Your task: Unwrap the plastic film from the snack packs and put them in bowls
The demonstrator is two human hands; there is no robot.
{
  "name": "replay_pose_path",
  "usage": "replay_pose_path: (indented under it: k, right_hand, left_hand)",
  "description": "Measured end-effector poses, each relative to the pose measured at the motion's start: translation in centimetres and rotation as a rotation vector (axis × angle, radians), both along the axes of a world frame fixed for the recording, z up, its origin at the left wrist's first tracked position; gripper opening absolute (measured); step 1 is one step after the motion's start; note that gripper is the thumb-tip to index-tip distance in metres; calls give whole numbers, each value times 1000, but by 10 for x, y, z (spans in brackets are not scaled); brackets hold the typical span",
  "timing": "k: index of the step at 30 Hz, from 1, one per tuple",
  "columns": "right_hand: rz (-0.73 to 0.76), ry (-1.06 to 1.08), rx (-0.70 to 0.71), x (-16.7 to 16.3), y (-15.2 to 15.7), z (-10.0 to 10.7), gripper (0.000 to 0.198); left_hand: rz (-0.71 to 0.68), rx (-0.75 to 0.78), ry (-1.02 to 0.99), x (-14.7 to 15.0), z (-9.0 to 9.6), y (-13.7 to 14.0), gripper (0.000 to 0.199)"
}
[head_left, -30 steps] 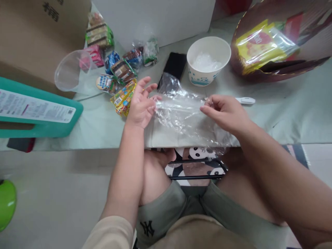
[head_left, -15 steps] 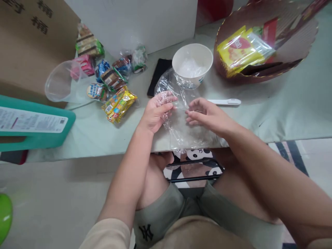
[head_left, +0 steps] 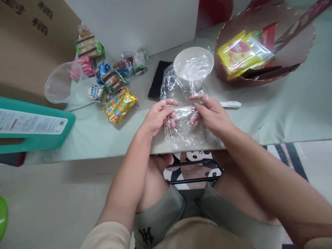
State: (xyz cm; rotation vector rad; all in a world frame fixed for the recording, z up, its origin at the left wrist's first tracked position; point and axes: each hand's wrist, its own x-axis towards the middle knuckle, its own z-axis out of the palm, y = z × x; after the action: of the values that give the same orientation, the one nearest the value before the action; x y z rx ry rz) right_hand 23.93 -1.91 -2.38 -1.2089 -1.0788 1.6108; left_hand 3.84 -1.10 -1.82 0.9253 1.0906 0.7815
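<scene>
A crinkled clear plastic bag is stretched between my two hands above the table's front edge. My left hand pinches its left side between thumb and fingers. On the other side my right hand grips it the same way, thumb on top. The upper part of the plastic reaches up over the front of a white paper bowl and seems to lie across its opening. Just right of my right hand lies a white plastic handle, its other end hidden by the hand.
A black phone lies left of the bowl. Several wrapped snacks and a clear plastic cup are at the left, near a teal container. A brown basket with packets stands at the right, a white box behind.
My right hand has moved onto the plastic and closed on it. The plastic is now drawn taut between my hands, and some of it now covers the bowl's opening.
</scene>
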Motion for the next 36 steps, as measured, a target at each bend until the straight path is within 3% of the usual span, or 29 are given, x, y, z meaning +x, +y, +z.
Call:
replay_pose_path:
  k: [8,12,18,20,24,26,28,31,32,36]
  right_hand:
    - [-173,35,137,3,3,-4,10]
    - [-193,58,164,8,5,-3,6]
    - [-33,111,93,14,5,6,28]
    - [-45,80,106,13,4,7,37]
    - [-123,-52,109,10,1,6,24]
    - [-127,-88,107,10,1,4,28]
    - [-139,-96,115,10,1,3,33]
    - [-180,-50,117,9,3,0,41]
    - [-181,-23,103,8,4,-1,46]
    - [-46,7,20,6,2,1,48]
  left_hand:
    - [87,122,-130,-1,2,4,12]
    - [136,185,-165,-1,3,6,20]
    - [103,186,-130,-1,2,7,10]
    - [77,194,-134,-2,2,7,9]
    - [63,197,-50,-2,2,8,38]
    - [84,191,13,-2,1,8,49]
    - [121,235,45,-1,0,8,40]
    - [145,276,26,-1,-1,7,9]
    - [139,268,9,-2,-1,7,8]
    - [163,244,-71,-8,0,9,35]
